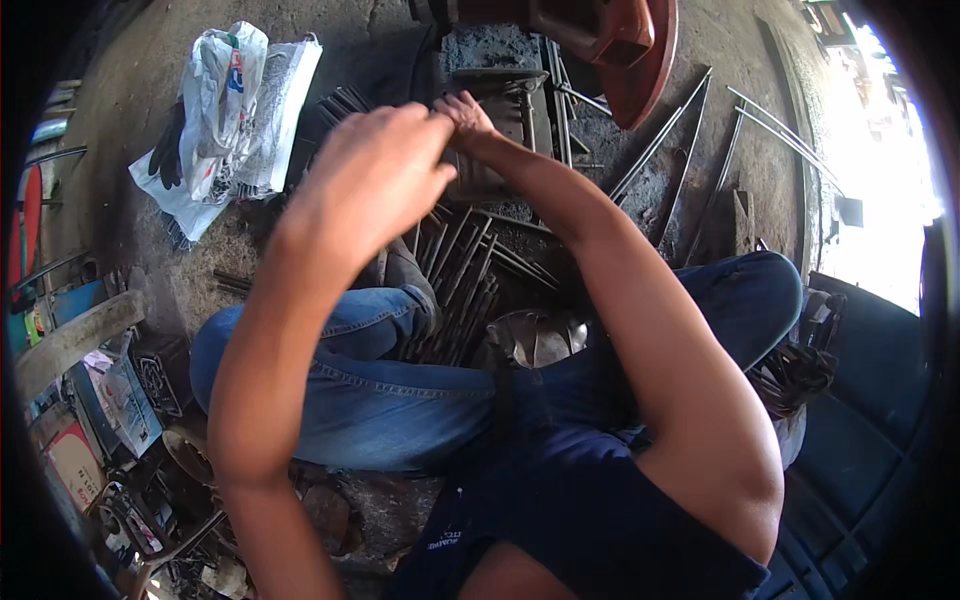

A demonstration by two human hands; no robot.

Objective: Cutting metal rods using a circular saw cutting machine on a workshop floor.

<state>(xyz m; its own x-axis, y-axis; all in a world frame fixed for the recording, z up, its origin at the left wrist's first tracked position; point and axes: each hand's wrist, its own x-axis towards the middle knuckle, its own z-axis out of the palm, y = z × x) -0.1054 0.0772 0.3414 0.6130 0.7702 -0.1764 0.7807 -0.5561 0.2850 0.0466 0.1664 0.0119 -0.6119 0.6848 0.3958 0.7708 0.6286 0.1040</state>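
Observation:
My left hand [385, 170] is raised at the centre, slightly blurred, its fingers curled downward. Just beyond it, my right hand [466, 122] has bent fingers, partly hidden behind the left one. Whatever either hand holds is out of sight. Both hands are over the near side of a dusty metal machine base [500, 85] with a clamp-like screw [527, 110]. An orange-red machine body with a rounded guard [650, 65] rises at the far side. Below my hands, several short dark metal rods [465, 265] lie in a pile between my legs.
White woven sacks [235, 120] lie at far left, a dark glove [166, 155] beside them. Long thin metal bars [680, 150] spread over the floor at right. A shiny rounded metal piece [537, 340] sits by my lap. Boxes and clutter [120, 400] crowd the left edge.

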